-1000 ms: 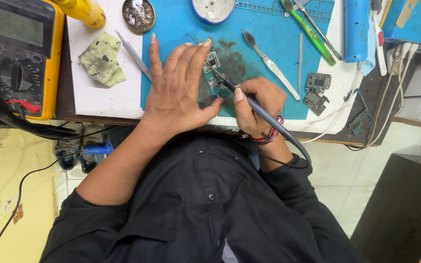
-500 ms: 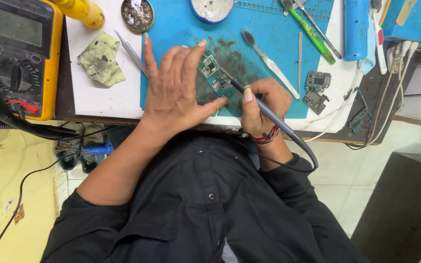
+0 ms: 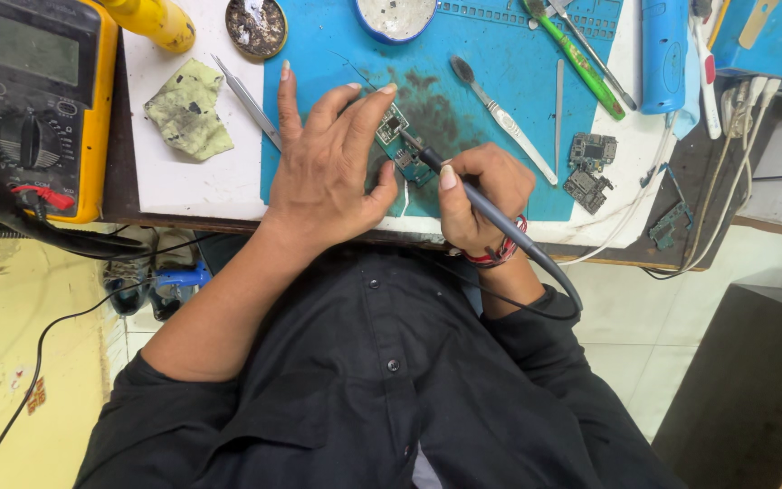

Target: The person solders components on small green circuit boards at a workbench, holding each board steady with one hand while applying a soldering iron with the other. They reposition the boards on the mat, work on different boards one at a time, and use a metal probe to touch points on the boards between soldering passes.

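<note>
Green and small, the circuit board (image 3: 397, 143) lies on the blue mat (image 3: 509, 72) near the front edge of the table (image 3: 183, 177). The left hand (image 3: 326, 167) rests flat over the board's left part, fingers (image 3: 368, 110) spread apart and stretched forward, with the fingertips of two of them on the board's upper corner and the thumb lying along its lower edge. The right hand (image 3: 480, 197) is closed around a dark soldering iron (image 3: 477, 201), gripped like a pen; its tip touches the board just beside the left fingertips. The iron's cable curves away past the wrist, which wears a red band.

Much of the board is hidden under the left palm, so its full outline cannot be made out, and the exact spot the tip touches is too small to tell. Tweezers (image 3: 248, 101) lie just left of the left hand, partly on the mat. A yellow meter (image 3: 38, 100) at the far left is cut off by the picture edge. Two more small boards (image 3: 588, 167) sit well to the right.
</note>
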Available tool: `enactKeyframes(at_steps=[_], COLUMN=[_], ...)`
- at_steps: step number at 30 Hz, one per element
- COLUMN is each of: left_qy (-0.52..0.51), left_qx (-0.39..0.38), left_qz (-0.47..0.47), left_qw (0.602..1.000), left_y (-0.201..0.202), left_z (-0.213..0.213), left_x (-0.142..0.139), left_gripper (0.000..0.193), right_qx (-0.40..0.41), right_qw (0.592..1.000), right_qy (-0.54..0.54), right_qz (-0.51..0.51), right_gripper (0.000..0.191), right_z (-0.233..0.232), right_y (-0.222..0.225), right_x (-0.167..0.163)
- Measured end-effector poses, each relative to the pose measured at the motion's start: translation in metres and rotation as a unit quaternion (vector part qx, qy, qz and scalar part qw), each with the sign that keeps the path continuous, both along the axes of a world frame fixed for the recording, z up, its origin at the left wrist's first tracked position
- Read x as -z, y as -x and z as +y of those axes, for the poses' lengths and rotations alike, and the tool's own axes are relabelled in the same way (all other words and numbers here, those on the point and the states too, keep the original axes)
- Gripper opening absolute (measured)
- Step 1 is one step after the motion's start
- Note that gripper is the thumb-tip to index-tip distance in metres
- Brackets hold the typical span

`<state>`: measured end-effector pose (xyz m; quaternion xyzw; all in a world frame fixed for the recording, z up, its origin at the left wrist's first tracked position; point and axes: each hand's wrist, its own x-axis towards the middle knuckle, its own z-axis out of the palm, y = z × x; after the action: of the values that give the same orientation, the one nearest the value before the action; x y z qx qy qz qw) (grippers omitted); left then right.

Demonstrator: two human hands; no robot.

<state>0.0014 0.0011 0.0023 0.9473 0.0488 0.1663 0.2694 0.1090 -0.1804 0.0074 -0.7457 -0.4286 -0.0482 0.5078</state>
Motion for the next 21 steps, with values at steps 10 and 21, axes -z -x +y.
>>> enactKeyframes(at_steps=[10, 21], left_qy=[0.0, 0.006], left_qx=[-0.001, -0.001], left_qz=[0.001, 0.003], left_qw=[1.0, 1.0], left_y=[-0.0007, -0.0003], left_z=[-0.0003, 0.0], left_x=[0.0, 0.0001], left_gripper=[0.076, 0.076], right_qx=[0.003, -0.008], right_qw=[1.0, 1.0], right_qy=[0.006, 0.012], right_qz=[-0.007, -0.01], right_gripper=[0.012, 0.012], right_z=[-0.0002, 0.0003], right_y=[-0.0007, 0.0002], right_x=[-0.0012, -0.0015])
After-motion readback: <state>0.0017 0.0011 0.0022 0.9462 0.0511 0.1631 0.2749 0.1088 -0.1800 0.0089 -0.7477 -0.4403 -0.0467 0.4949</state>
